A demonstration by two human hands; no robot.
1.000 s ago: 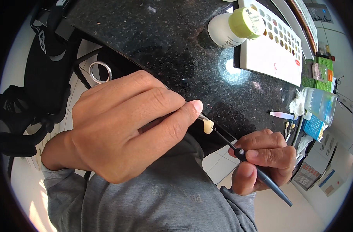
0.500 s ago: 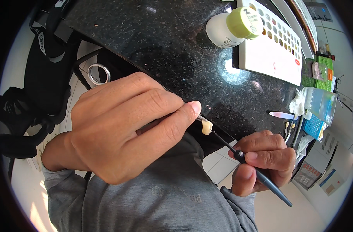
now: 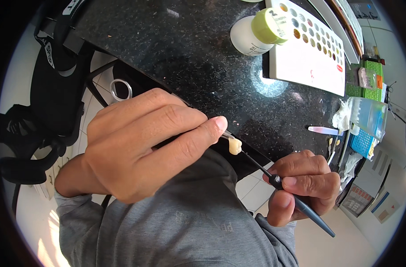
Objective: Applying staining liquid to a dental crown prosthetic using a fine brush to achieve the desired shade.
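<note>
My left hand [image 3: 145,142] is closed around slim metal forceps [image 3: 227,134]; most of their length is hidden under my fingers. A silver ring handle [image 3: 121,90], seemingly theirs, shows beyond the knuckles. At their tip sits a small cream-coloured tooth crown [image 3: 235,146], just past the table's near edge. My right hand [image 3: 307,182] pinches a fine brush [image 3: 307,209] with a dark blue-grey handle and a thin black shaft. Its tip points left at the crown's lower right side, very near it; whether they touch I cannot tell.
On the black speckled table [image 3: 180,62] stand a white bottle with a green cap [image 3: 252,35] and a white palette with round wells [image 3: 301,66]. Farther right are a pink-and-white stick [image 3: 323,130], a clear plastic container [image 3: 367,118] and green baskets [image 3: 372,82].
The crown has turned, so its bumpy top now faces right. My left hand has shifted slightly, and a little gap has come between brush tip and crown. My right hand has barely moved.
</note>
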